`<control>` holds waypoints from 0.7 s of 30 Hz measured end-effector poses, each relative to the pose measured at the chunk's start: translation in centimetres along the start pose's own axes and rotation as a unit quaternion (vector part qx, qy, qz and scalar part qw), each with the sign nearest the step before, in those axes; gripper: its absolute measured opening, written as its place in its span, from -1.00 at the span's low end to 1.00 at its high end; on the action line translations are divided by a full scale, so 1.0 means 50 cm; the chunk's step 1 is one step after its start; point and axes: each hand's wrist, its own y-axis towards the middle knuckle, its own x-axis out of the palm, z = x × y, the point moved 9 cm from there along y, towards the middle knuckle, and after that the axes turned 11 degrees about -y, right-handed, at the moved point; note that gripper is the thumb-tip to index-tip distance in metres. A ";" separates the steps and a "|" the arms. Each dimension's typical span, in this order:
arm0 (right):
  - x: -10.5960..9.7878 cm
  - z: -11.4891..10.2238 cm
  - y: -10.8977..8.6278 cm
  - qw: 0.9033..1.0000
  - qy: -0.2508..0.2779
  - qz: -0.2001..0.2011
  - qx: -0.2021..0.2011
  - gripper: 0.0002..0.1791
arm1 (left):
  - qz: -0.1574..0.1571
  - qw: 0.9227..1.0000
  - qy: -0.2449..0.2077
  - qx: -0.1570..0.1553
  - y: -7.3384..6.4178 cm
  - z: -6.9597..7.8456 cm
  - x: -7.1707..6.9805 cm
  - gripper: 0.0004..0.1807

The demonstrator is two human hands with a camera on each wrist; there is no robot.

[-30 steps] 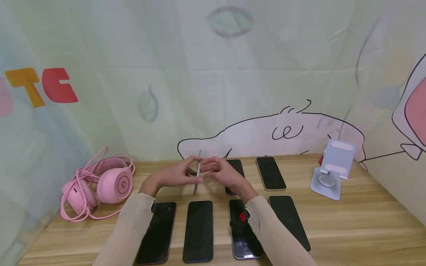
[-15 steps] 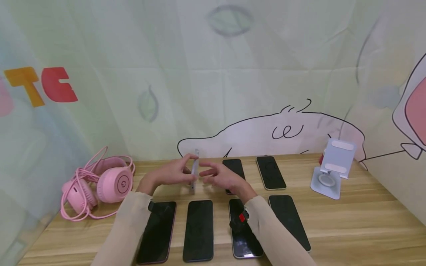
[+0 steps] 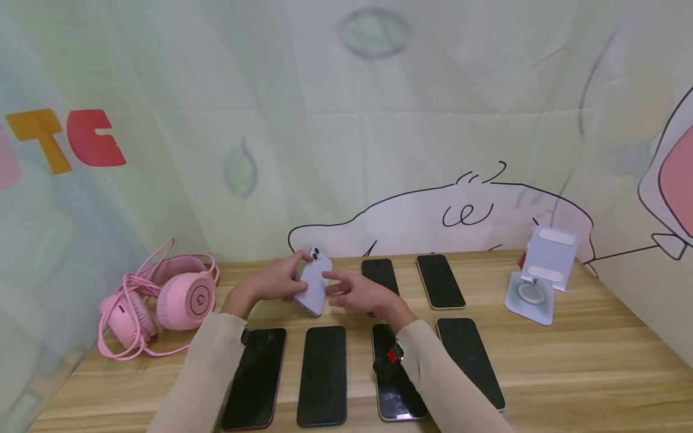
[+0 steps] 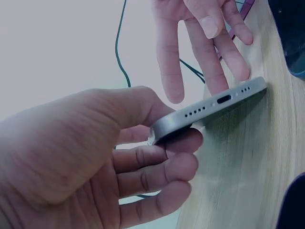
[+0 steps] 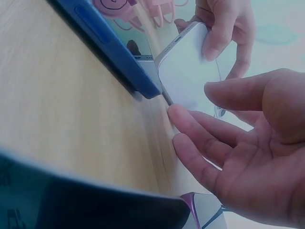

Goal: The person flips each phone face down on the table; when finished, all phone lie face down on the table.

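Note:
A pale lavender-white smartphone [image 3: 315,282] is tilted, its camera back showing and its charging-port edge [image 4: 224,98] toward me. My left hand [image 3: 272,280] pinches it by the left side between thumb and fingers. Close by on the right is my right hand [image 3: 364,293], fingers loosely spread and holding nothing. In the right wrist view, the right fingertips [image 5: 178,114] are at the phone's edge; whether they touch it I cannot tell. The phone's screen is turned away in the head view.
Several dark-screened phones lie in two rows, including a front one [image 3: 322,376] and a back one [image 3: 441,281]. Pink headphones [image 3: 186,300] with a coiled cable sit left. A pale blue folding stand [image 3: 549,252] is at right. A printed curtain [image 3: 346,150] hangs behind.
The phone was edge-on before; now its back faces up and right, turned by the left hand. It has shifted slightly left. The right fingers have spread and come away from it a little.

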 end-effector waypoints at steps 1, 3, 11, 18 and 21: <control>0.001 0.000 0.000 1.000 0.001 -0.002 0.000 -0.33 | 0.000 1.000 0.000 -0.002 0.000 -0.001 0.000 -0.40; 0.001 -0.001 -0.001 1.000 0.001 -0.003 0.000 -0.33 | 0.000 1.000 0.003 -0.003 0.000 0.001 0.001 -0.40; -0.004 0.002 -0.002 1.000 -0.003 0.001 0.009 -0.35 | 0.001 1.000 0.010 0.000 0.000 0.006 0.001 -0.36; -0.011 0.006 -0.004 1.000 -0.007 0.013 0.024 -0.37 | -0.012 1.000 0.003 -0.018 0.001 -0.003 0.010 -0.30; -0.013 0.008 -0.004 0.999 -0.012 0.018 0.029 -0.38 | -0.019 0.999 0.001 -0.034 0.002 -0.012 0.017 -0.28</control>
